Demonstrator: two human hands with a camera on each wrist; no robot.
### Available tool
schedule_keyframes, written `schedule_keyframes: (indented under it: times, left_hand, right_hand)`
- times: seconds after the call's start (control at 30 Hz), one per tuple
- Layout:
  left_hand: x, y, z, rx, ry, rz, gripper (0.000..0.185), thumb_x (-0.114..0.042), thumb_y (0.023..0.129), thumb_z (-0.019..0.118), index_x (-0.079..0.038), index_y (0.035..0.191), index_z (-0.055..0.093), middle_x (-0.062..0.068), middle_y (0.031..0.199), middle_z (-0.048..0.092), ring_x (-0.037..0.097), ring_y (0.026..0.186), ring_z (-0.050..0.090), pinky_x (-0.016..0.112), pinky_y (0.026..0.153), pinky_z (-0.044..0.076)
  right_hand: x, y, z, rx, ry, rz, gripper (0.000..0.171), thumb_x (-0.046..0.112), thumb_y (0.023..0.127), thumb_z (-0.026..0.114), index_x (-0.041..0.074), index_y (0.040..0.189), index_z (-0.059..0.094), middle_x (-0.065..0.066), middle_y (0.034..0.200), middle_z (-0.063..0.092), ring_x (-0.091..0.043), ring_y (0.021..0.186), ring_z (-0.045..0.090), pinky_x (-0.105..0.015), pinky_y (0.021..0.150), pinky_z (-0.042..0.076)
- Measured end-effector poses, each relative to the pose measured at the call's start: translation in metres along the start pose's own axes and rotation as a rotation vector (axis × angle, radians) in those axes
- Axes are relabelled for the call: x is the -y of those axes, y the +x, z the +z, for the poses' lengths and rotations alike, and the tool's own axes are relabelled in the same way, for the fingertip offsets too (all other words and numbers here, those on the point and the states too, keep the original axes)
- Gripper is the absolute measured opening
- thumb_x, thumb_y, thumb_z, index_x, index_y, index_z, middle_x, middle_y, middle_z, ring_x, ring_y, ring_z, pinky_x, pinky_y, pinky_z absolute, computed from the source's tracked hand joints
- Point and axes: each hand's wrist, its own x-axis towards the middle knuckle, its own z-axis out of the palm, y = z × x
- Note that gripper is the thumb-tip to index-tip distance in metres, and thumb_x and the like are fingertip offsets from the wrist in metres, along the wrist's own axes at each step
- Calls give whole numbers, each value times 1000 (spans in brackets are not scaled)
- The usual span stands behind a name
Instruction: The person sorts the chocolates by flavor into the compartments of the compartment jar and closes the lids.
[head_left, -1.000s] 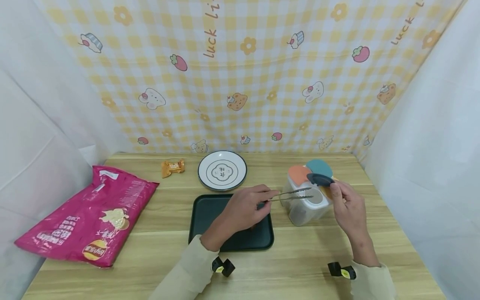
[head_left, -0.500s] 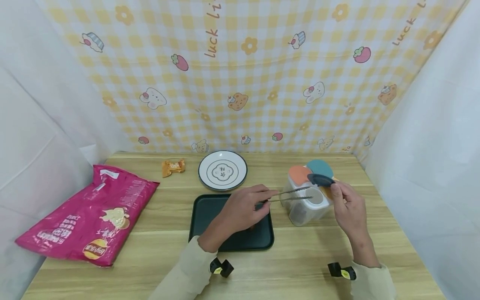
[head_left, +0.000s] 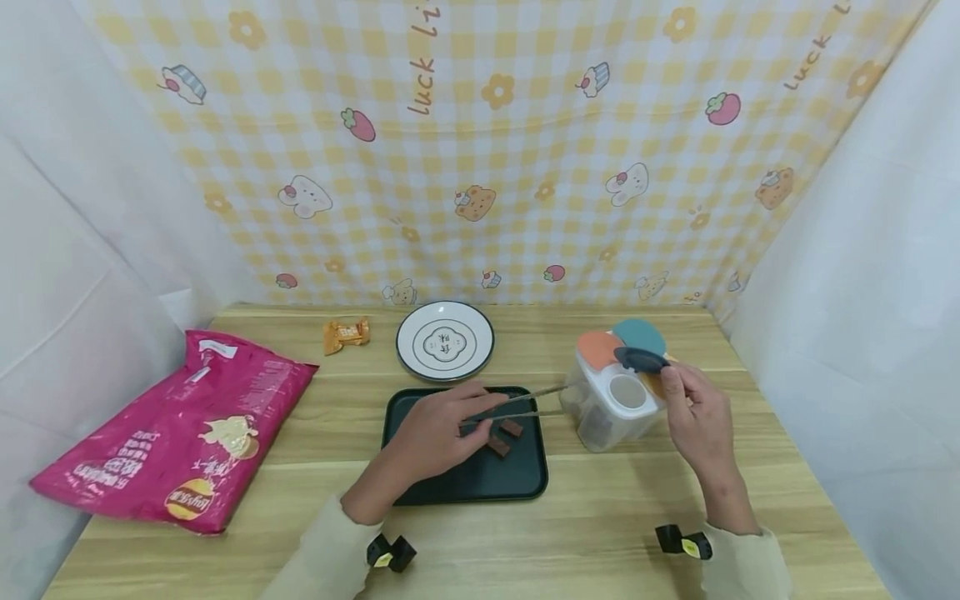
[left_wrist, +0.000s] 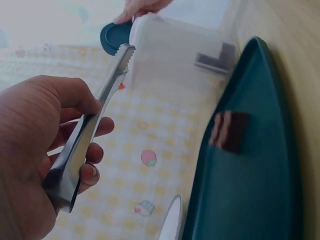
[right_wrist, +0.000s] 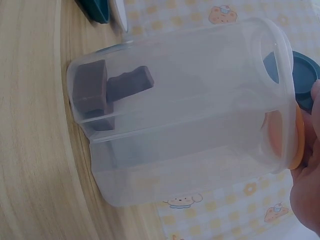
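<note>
Tongs (head_left: pixel 517 403) pinched in left hand (head_left: pixel 431 433), tips raised over dark tray (head_left: pixel 465 479) and aimed at clear canister (head_left: pixel 611 412) — jaws nearly together, nothing between them. Brown pieces (head_left: pixel 504 437) lying on tray under tongs; more inside canister (right_wrist: pixel 107 92). Right hand (head_left: pixel 701 421) curled round canister rim, grip on dark flip lid (head_left: pixel 640 359) — lid open. Beyond on bench (head_left: pixel 600 533): white plate (head_left: pixel 445 340), orange wrapper (head_left: pixel 345 335), pink chip bag (head_left: pixel 176 429).

Bare table (head_left: pixel 615 533) along front edge, passable. Tray (head_left: pixel 420 492) mid-front; container (head_left: pixel 611 412) just right of it; plate (head_left: pixel 445 340) behind; chip bag (head_left: pixel 180 425) blocks left edge.
</note>
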Motion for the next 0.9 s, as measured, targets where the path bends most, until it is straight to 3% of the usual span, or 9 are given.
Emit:
schedule_keyframes:
  times: [0.17,0.4,0.53,0.67,0.9]
  left_hand:
    - [13,-19,-8,59,14,-53,35,-13,93,73,-18,127,75,-4,115,69,-1,60,45,21,54,39]
    - [27,-37,-18,173,53,-79,35,-14,94,72,-15,129,74,-3,111,70,5,76,58,26,66,49]
    - [33,-45,-23,225,52,-91,35,-12,93,73,-14,127,74,-3,108,70,8,82,61,26,67,51]
    - [39,-51,-27,280,41,-123,34,-12,93,73,-15,127,74,-3,108,70,7,78,57,24,63,48]
    - [47,-57,-30,331,50,-158,34,-15,93,74,-15,127,75,-4,110,70,8,83,58,27,71,53]
  right_hand:
    - [0,1,1,8,0,-4,21,2,104,58,-11,101,75,-23,108,72,11,99,58,-8,80,43]
    - [0,0,0,11,-5,13,21,2,104,58,-11,102,75,-24,109,72,13,101,57,-8,81,43]
    - [1,-1,-1,14,3,11,21,1,104,58,-11,103,75,-23,110,72,13,101,58,-8,81,43]
    - [1,0,-1,11,6,-3,21,1,104,58,-11,103,75,-23,109,72,12,100,58,-8,81,44]
    - [1,0,-1,4,2,-6,22,3,104,58,-11,99,74,-24,108,72,12,100,58,-8,81,43]
